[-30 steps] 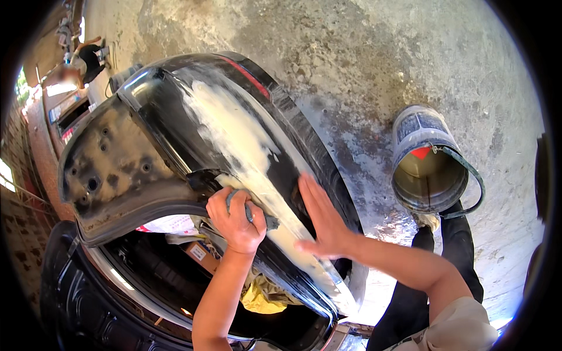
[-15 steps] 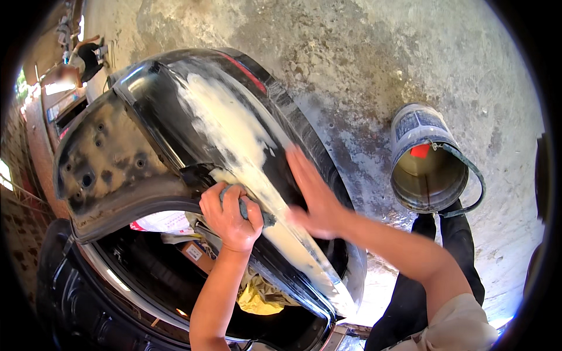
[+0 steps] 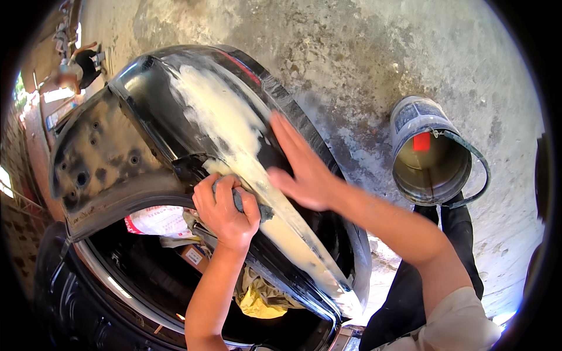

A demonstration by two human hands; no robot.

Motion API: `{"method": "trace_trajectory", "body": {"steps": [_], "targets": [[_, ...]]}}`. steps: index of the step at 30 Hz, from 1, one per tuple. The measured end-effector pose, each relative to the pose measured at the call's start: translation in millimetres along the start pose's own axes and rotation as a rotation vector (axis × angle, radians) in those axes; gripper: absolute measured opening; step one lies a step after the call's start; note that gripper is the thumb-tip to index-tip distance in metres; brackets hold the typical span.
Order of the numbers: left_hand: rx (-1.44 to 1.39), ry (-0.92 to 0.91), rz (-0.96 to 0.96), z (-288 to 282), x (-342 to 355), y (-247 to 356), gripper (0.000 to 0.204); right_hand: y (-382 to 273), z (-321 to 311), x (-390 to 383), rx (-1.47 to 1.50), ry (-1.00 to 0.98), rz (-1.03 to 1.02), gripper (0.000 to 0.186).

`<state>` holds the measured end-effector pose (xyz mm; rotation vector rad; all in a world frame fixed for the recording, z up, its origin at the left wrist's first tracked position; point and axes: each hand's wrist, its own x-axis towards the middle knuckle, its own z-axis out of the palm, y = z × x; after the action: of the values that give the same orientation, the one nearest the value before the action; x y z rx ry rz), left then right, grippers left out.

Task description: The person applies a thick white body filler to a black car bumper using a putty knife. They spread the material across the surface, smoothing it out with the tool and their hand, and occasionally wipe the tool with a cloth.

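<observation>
A black car rear panel (image 3: 146, 88) carries a long streak of cream filler (image 3: 211, 111), with a red strip near its outer edge. My left hand (image 3: 228, 210) is wrapped round a dark grey pad (image 3: 266, 212), pressed on the filler beside the open trunk. Over the panel to its right, my right hand (image 3: 304, 169) lies flat with fingers stretched out, touching or nearly touching the filler's edge and the black paint. The fingertips are slightly blurred.
A bucket (image 3: 404, 164) of murky liquid with a red piece inside stands on the concrete floor (image 3: 351, 52) at right, near my legs. The trunk holds a cardboard box (image 3: 193, 255) and yellow cloth (image 3: 260, 304). Another person (image 3: 88, 67) is at the far upper left.
My right hand has slid up and leftward along the panel. My left hand with the grey pad has shifted a little up and left. The panel also sits slightly higher in the view.
</observation>
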<state>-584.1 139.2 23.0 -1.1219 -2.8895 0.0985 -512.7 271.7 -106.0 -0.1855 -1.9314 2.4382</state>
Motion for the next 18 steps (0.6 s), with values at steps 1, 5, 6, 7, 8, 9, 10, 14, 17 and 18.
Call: {"method": "trace_trajectory", "body": {"steps": [1, 5, 6, 7, 8, 9, 10, 14, 17, 18], "targets": [[0.003, -0.008, -0.005, 0.0, -1.1, -0.5, 0.016, 6.1, 0.8, 20.9, 0.006, 0.022, -0.016, 0.096], [0.007, -0.029, -0.016, -1.1, -2.6, -0.2, 0.015, 10.5, 3.9, -0.5, -0.006, -0.008, -0.019, 0.103], [0.008, -0.022, -0.010, -1.2, -2.1, 0.1, 0.015, 8.5, 3.1, -26.1, -0.022, -0.024, -0.025, 0.107], [0.011, -0.020, -0.008, -1.7, -1.6, 0.6, 0.015, 7.6, 3.9, -50.2, -0.027, -0.067, -0.015, 0.112], [0.006, -0.021, -0.012, -2.1, -1.0, 1.3, 0.015, 5.2, 5.6, -69.0, -0.021, -0.119, 0.034, 0.116], [0.004, -0.025, -0.014, -2.8, -0.6, 2.1, 0.015, 4.2, 6.4, -74.0, -0.006, -0.108, 0.016, 0.117], [0.004, -0.020, -0.010, -2.2, 1.0, 1.8, 0.015, 2.9, 5.7, -74.1, -0.005, -0.118, 0.021, 0.118], [-0.002, -0.037, -0.042, -2.3, -0.4, 2.1, 0.014, 5.4, -2.9, 16.5, -0.028, -0.026, -0.104, 0.109], [-0.027, -0.043, -0.037, -1.9, -2.1, -0.2, 0.019, 6.3, -7.1, 62.5, 0.014, -0.007, -0.134, 0.105], [-0.049, -0.039, -0.046, -1.7, -2.7, -0.5, 0.020, 5.5, -8.6, 60.4, 0.017, -0.019, -0.129, 0.106]]}}
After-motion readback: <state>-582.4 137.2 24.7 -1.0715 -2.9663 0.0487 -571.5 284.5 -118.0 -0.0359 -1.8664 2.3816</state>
